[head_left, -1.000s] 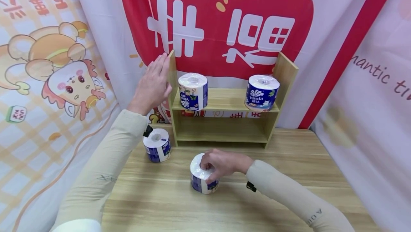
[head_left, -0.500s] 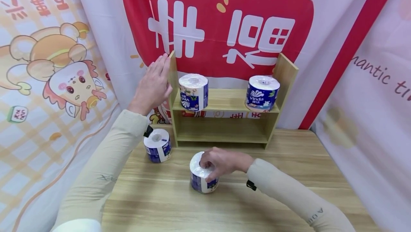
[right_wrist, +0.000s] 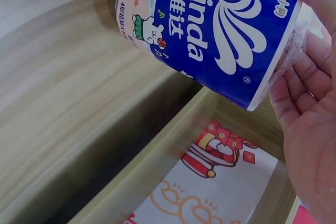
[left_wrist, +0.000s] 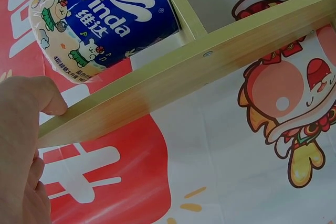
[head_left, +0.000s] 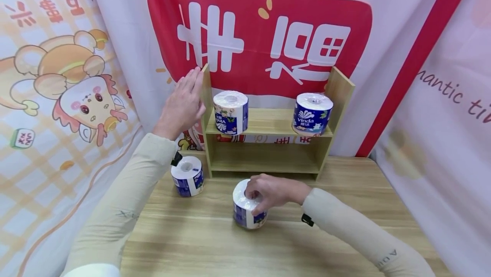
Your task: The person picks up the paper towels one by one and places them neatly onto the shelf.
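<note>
My right hand grips a wrapped toilet roll, thumb on its printed side and fingers at the core hole. In the right wrist view this roll's blue Vinda label fills the upper part, tilted. My left hand holds the front upper corner of the left side panel of a small wooden shelf, with the thumb on the inner face and the other fingers around the outside. On the shelf's upper board stand two more toilet rolls, one at the left, one at the right.
Another toilet roll stands on the wooden table, left of the shelf and under my left wrist. Behind the shelf hangs a red and white printed cloth. Patterned cloths line the left and right sides.
The right hand and its toilet roll have shifted slightly to the right over the last half second. My left hand stays on the shelf panel. The head view has tilted up a little.
</note>
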`<state>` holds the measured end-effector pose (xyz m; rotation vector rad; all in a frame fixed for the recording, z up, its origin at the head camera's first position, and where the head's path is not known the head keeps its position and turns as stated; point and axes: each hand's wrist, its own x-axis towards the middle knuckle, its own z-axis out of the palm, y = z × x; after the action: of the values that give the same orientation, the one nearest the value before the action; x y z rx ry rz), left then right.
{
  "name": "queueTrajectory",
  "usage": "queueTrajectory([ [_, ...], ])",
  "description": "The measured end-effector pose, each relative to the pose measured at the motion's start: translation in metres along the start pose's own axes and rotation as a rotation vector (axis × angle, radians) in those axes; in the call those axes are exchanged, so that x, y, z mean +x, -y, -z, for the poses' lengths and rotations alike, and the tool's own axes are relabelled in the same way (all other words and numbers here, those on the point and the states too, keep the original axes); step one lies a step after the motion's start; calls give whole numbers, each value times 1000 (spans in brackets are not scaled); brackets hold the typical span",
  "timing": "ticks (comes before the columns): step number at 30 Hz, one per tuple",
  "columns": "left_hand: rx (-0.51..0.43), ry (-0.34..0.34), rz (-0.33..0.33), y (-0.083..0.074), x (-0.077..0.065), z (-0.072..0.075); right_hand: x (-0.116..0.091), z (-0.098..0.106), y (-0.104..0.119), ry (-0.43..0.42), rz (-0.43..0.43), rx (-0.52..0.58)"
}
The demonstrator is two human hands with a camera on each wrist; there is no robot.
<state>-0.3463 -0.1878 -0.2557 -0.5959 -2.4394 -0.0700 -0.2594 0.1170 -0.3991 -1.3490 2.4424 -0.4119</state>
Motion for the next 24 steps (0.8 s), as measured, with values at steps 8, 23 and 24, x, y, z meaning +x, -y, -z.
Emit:
queueTrajectory([
  [8, 4, -12, -7, -1, -1, 0, -16, 13, -6, -13, -27, -4],
  [23, 10, 8, -4, 1, -1, -1, -45, 27, -21, -114, 2, -13],
  [24, 6, 7, -2, 1, -1, -1, -47, 28, -22, -124, 1, -11],
])
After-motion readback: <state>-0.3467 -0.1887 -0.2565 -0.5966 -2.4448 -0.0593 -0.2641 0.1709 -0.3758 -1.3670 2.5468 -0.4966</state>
